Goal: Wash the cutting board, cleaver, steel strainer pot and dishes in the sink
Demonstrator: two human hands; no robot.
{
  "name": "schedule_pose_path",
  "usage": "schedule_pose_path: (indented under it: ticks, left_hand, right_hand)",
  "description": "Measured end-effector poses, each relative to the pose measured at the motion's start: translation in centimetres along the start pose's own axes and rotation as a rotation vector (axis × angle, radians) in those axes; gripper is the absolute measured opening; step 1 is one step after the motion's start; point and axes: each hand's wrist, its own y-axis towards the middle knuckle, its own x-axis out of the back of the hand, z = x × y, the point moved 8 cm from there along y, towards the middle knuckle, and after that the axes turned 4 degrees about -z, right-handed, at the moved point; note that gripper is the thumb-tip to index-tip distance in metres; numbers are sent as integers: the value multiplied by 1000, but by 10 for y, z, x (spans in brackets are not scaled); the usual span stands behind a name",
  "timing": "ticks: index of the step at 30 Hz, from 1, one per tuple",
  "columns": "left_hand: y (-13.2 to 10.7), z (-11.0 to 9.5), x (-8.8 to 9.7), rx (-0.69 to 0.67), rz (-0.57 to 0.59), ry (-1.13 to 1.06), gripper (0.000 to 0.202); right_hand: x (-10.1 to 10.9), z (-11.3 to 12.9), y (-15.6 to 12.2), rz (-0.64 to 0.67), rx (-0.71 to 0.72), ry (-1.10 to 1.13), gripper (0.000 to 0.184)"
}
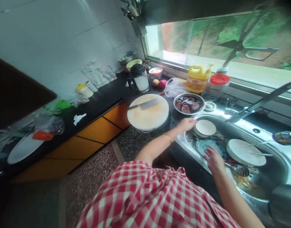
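Observation:
My left hand (188, 124) reaches over the sink's left rim with its fingers curled together, right at the left edge of a stack of white bowls (205, 128). Whether the fingers grip the bowl rim is hidden. Over the sink, my right hand (215, 161) is open, fingers stretched towards a blue-patterned plate (206, 145). A larger white bowl (242, 150) with chopsticks (261, 154) across it lies tilted to the right. Below it are a ladle (240, 170) and food scraps (242, 182) in the metal sink (276, 177).
A round cutting board (157, 115) bears a cleaver (149, 103). Beside it stands a metal basin (201, 109) of dark red meat chunks (185, 108) in liquid. Behind are a yellow jug (195, 80), a red-lidded jar (218, 84) and a blender (142, 80). A faucet (261, 103) arches over the sink.

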Motion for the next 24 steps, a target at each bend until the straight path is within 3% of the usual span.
schedule_pose_path:
  ticks: [4, 6, 8, 10, 13, 15, 18, 21, 24]
  left_hand:
    - [7, 41, 161, 25, -270, 31, 20]
    - [4, 67, 245, 65, -403, 142, 19]
    - [1, 93, 319, 112, -462, 299, 21]
    - [0, 125, 380, 210, -452, 474, 26]
    - [3, 174, 445, 360, -427, 648, 35]
    - [3, 204, 470, 442, -437, 598, 41]
    - [0, 236, 478, 522, -397, 450, 44]
    - [-10, 258, 462, 647, -277, 180, 45]
    - [-29, 268, 433, 767, -154, -119, 47]
  right_hand:
    - [-98, -4, -56, 240, -167, 188, 20]
    - [-155, -13, -84, 361, -279, 200, 16]
    - [-208, -27, -105, 395, -386, 194, 14]
    - [-258, -40, -120, 369, -475, 201, 11]
    - [-316, -53, -133, 318, -557, 247, 10]
    - [-338, -58, -137, 282, -570, 290, 13]
    - [-347, -60, -142, 224, -572, 342, 15]
    - [-334, -57, -148, 162, -553, 356, 17]
    - [-307, -51, -153, 119, -495, 379, 17]
